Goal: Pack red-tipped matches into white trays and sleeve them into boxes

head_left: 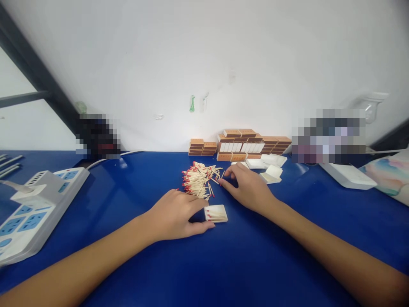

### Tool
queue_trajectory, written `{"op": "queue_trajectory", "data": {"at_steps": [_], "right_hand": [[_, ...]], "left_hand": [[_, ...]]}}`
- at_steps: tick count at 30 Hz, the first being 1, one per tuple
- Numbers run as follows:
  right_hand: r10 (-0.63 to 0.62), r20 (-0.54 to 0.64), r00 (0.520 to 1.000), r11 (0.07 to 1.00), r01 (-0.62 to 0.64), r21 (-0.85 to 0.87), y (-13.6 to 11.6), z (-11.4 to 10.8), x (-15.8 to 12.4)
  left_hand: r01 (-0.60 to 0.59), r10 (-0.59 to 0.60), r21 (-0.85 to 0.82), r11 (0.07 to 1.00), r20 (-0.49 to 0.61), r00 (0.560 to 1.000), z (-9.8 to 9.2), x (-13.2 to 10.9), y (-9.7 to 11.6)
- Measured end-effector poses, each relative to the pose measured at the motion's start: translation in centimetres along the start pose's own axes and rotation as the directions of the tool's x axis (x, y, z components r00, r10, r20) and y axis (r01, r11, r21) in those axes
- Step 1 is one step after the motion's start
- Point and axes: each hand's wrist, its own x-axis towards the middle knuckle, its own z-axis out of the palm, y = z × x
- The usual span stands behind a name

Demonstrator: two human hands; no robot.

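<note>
A small white matchbox tray (220,212) lies on the blue table with a few red-tipped matches inside. My left hand (174,213) grips its left end between thumb and fingers. Beyond it is a loose heap of matches (198,179), most of the red heads pointing left. At the heap's right edge, my right hand (251,187) has thumb and forefinger closed around a match (223,174), partly covered by the fingertips. Several white trays (273,161) lie just behind my right hand.
Brown matchboxes (241,145) are stacked against the white wall, with a smaller stack (202,147) to their left. A white power strip (47,219) with a plug occupies the left side. At right are a white box (348,175) and a patterned item (391,175).
</note>
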Motion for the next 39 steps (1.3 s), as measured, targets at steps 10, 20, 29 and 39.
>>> {"op": "queue_trajectory", "data": {"at_steps": [10,20,29,39], "right_hand": [[0.168,0.043,0.985,0.983,-0.171,0.067,-1.2,-0.4,0.5],[0.156,0.153,0.976,0.987,-0.161,0.022,-0.9,-0.7,0.0],[-0.069,0.151,0.986,0.979,0.038,0.201,-1.0,-3.2,-0.8],[-0.179,0.133,0.975,0.925,0.121,0.361,-4.0,-4.6,-1.4]], "left_hand": [[0.018,-0.018,-0.02,1.0,0.004,1.0,-0.1,0.0,-0.1],[0.009,-0.01,-0.006,1.0,-0.015,1.0,0.0,0.0,-0.1],[0.068,-0.064,0.04,0.997,-0.088,0.994,0.0,0.0,-0.1],[0.044,-0.034,0.035,0.998,-0.23,0.973,-0.1,0.2,-0.2]]}}
